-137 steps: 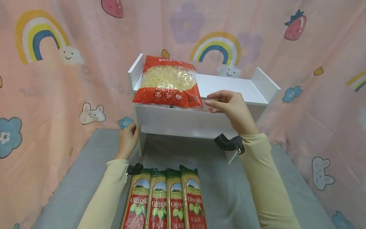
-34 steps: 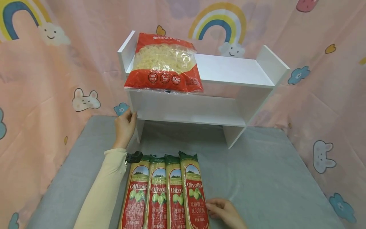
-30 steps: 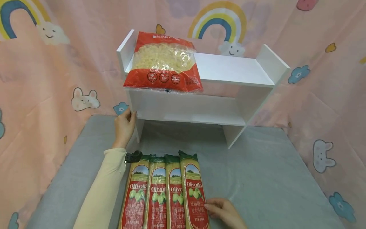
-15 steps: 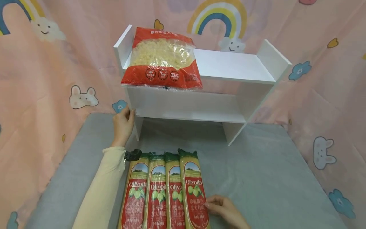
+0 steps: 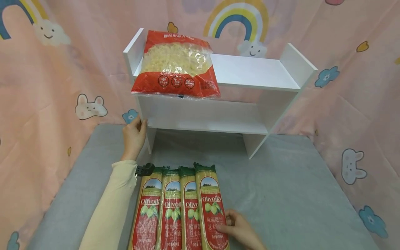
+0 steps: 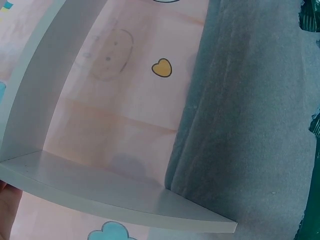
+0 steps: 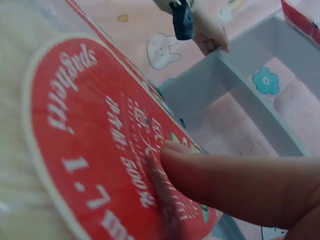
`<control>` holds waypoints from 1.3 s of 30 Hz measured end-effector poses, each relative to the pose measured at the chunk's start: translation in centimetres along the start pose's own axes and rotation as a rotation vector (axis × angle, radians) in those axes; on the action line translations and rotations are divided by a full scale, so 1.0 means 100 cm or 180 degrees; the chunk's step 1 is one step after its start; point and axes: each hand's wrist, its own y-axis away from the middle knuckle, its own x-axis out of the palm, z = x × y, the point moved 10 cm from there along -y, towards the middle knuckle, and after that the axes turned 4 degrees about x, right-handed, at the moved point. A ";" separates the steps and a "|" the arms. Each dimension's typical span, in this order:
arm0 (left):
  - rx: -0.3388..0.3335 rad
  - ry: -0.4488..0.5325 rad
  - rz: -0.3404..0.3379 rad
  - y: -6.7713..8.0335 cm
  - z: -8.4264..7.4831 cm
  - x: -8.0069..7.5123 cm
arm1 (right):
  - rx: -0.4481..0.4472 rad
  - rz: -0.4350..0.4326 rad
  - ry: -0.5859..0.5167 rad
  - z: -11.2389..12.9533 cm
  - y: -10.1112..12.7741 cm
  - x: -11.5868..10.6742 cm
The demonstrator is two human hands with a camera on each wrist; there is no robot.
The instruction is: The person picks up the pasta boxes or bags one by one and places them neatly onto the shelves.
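Observation:
My left hand (image 5: 133, 137) grips the left side panel of a white shelf (image 5: 206, 118); in the left wrist view only a sliver of that hand shows by the shelf panel. Several packs of spaghetti lie side by side on the grey cloth in front of the shelf. At the rightmost spaghetti pack (image 5: 212, 208), my right hand (image 5: 239, 229) has its thumb on the printed front and its fingers curled at the right edge. In the right wrist view the thumb (image 7: 210, 175) lies over the red label (image 7: 115, 145). The undersides of the fingers are hidden.
A red bag of spiral pasta (image 5: 178, 66) lies on the top shelf at the left, its lower edge hanging over the front. A pink patterned curtain (image 5: 56, 90) surrounds the grey cloth-covered table (image 5: 290, 187).
My right hand has come down from beside the pasta bag to the rightmost spaghetti pack, and its thumb has moved onto the pack's front. The left hand stays on the shelf panel.

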 end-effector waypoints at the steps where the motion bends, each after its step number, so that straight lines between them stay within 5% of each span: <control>1: 0.0007 0.0004 -0.0007 0.000 0.000 0.000 | -0.0036 0.0038 0.0008 0.000 0.000 0.002; 10: 0.0040 0.0037 -0.0043 0.001 0.001 0.001 | -0.0164 0.0149 -0.0213 0.007 0.006 0.011; 23: 0.0069 0.0055 -0.0098 0.001 -0.001 0.000 | -0.0040 -0.0500 -0.0849 -0.009 0.000 0.002; 39: 0.0077 0.0066 -0.0122 0.001 -0.002 0.000 | -0.0075 0.0451 -0.0988 -0.002 0.003 0.029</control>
